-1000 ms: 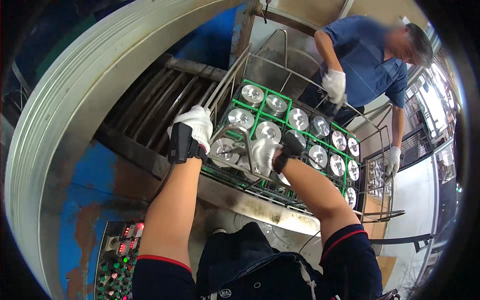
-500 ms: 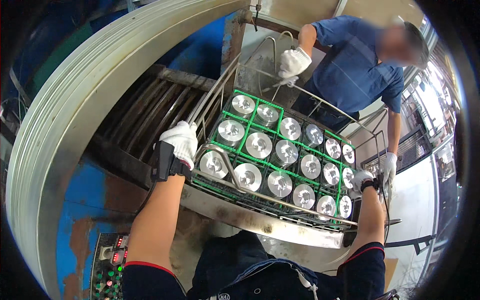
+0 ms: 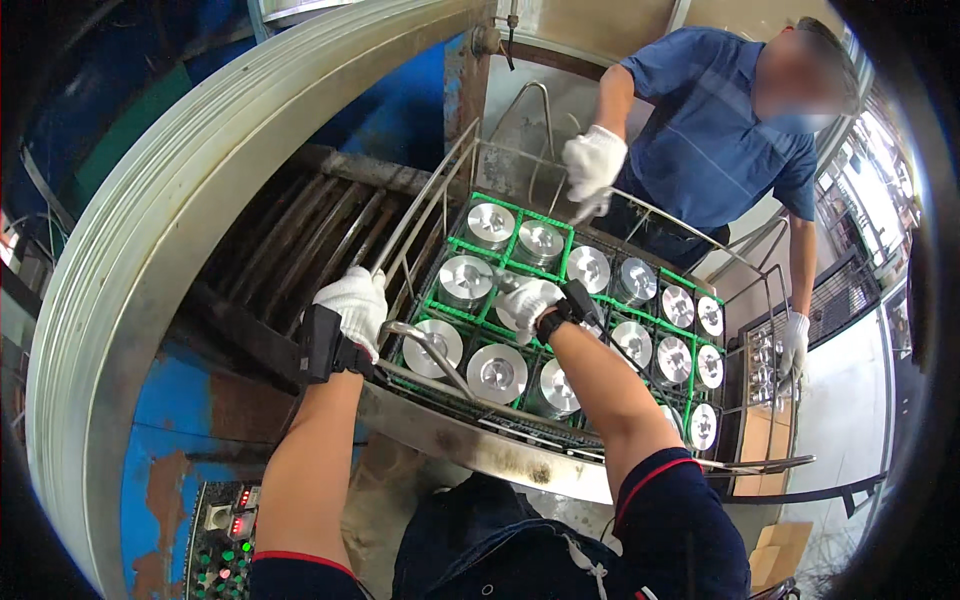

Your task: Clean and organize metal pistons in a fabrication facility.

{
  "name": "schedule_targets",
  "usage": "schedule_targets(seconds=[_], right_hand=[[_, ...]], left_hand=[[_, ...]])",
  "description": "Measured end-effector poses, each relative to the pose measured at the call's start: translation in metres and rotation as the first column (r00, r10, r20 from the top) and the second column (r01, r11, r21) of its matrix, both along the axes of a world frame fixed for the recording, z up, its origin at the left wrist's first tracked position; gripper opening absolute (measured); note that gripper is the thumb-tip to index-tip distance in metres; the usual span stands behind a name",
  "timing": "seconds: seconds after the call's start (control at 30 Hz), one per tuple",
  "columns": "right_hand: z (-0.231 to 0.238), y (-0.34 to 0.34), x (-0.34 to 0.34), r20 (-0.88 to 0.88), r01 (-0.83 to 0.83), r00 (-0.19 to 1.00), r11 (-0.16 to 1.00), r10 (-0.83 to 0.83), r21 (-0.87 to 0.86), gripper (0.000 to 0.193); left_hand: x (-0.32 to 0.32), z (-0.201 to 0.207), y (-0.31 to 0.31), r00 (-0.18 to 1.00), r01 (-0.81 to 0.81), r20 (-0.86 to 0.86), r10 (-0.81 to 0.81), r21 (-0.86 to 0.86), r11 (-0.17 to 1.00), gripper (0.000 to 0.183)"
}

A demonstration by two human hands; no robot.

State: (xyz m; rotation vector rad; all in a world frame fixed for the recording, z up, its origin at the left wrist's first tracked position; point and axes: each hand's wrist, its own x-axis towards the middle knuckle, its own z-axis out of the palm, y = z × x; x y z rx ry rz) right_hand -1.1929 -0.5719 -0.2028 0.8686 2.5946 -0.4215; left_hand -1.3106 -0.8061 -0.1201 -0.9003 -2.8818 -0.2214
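A metal wire basket [image 3: 640, 452] with green-coated dividers holds several rows of shiny round metal parts, piston-like, such as the front one [image 3: 497, 373]. My left hand [image 3: 352, 305], in a white glove, is closed round the rail at the basket's left end. Over the middle row reaches my right hand [image 3: 528, 305], also gloved. Its fingers are curled down beside a green divider and partly cover a round part [image 3: 505, 316]. What those fingers grip is hidden.
A co-worker in blue [image 3: 715, 140] stands across the basket, one gloved hand [image 3: 594, 168] above its far rail, the other [image 3: 794, 348] by its right end. Left are dark rollers [image 3: 300, 235], a large curved metal rim [image 3: 130, 190] and a control panel [image 3: 222, 540].
My right hand has left the basket's right end and moved left over the middle row. My left hand stays on the rail. The co-worker's hand at the far rail has shifted slightly.
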Motion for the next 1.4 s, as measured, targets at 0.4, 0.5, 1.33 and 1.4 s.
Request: schedule_targets(seconds=[0.4,0.5,1.33,1.4], right_hand=[[-0.057,0.189,0.167,-0.417,0.287,0.863,0.956,-0.284,-0.058,0.036],[0.014,0.143,0.181,-0.324,0.346,0.898,0.933,-0.298,0.101,0.044],[-0.073,0.145,0.044,-0.235,-0.119,0.836,0.582,0.496,0.804,0.039],[-0.029,0.093,0.012,-0.316,-0.06,0.921,0.884,0.228,0.464,0.034]], left_hand=[[0.015,-0.007,0.057,0.997,0.078,0.025,-0.079,0.039,0.996,0.042],[-0.001,-0.009,0.02,1.0,-0.014,0.006,0.015,-0.037,0.999,0.044],[0.011,-0.004,0.041,0.998,0.064,-0.016,-0.064,0.034,0.997,0.04],[0.003,-0.012,0.016,0.999,-0.012,-0.038,0.012,0.005,1.0,0.041]])
